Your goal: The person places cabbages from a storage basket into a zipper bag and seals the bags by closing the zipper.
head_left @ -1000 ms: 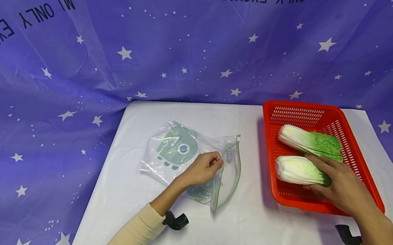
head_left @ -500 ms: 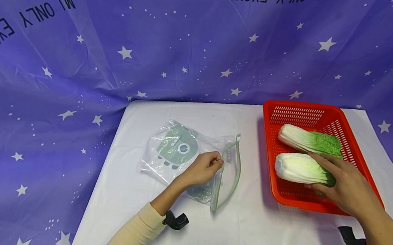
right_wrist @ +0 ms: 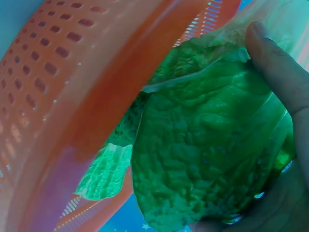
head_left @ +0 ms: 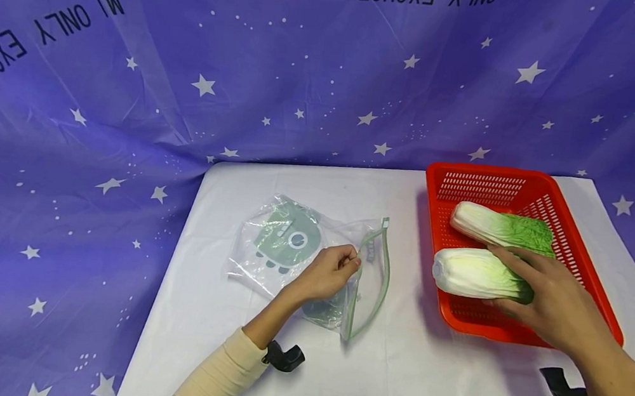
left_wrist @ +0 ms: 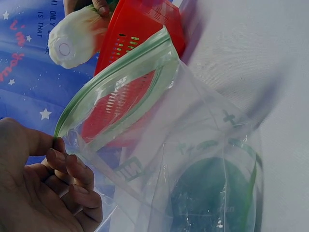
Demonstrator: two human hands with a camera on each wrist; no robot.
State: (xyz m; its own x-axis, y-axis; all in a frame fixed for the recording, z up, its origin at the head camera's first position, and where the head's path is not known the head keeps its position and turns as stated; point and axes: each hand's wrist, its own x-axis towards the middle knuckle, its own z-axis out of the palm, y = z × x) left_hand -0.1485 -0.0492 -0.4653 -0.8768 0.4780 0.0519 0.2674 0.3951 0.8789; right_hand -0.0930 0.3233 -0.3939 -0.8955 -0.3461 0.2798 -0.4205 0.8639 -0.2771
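The left hand (head_left: 326,272) pinches the lip of a clear plastic bag (head_left: 285,239) on the desk (head_left: 420,386); the right hand (head_left: 557,301) has its grip round an oblong cabbage (head_left: 473,273) over the perforated red basket (head_left: 492,171). The cabbage's crinkled leaf end shows clearly only from the right wrist.

We see two white-to-green cabbages (head_left: 473,273), a red basket (head_left: 487,170), and a clear bag (head_left: 290,240) rimmed in green, with a green cartoon print. We also have a white tablecloth (head_left: 403,385), cream sleeves (head_left: 217,373), and a purple-blue curtain (head_left: 309,50) patterned with white stars and black lettering.
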